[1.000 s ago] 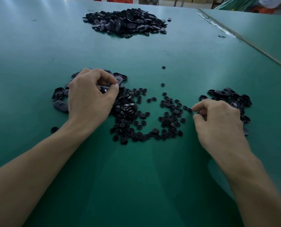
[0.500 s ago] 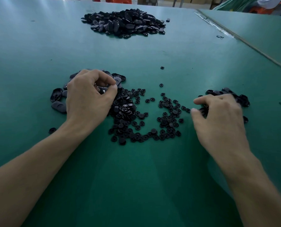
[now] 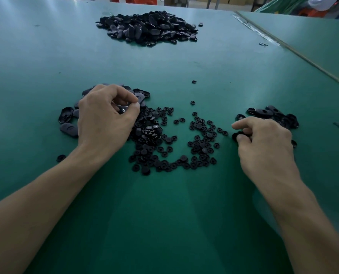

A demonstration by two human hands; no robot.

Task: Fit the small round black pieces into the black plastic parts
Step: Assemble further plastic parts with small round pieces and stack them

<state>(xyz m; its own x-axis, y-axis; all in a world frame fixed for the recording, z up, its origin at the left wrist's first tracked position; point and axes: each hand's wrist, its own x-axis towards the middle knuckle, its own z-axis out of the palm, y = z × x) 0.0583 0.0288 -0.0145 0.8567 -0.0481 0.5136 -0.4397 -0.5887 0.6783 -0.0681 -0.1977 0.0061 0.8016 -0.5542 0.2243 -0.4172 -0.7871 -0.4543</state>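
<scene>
Spreading over the middle of the green worktop [image 3: 164, 214]: a loose scatter of small round black pieces [image 3: 202, 143], densest at its left side, with two strays [image 3: 193, 102] just beyond it.

Left cluster of black plastic parts [image 3: 67, 127]: oval shells lying flat, touching the scatter's left edge and partly hidden under the left hand [image 3: 105, 119].

Left hand: fingers curled, thumb and fingertips pinching one black plastic part [image 3: 123, 110] above that cluster.

Right cluster of parts [image 3: 273, 114]: a smaller group, right of the scatter, just beyond the right hand [image 3: 263, 143].

Right hand: knuckles up, index finger extended leftward, thumb and curled fingers closed on a dark item [image 3: 236, 135] at the worktop's surface; round piece or part, I cannot tell.

Far heap [image 3: 149, 26]: a large mound of the same black parts, well apart from both hands.

Single round piece [image 3: 61, 157]: alone, near the left forearm.
</scene>
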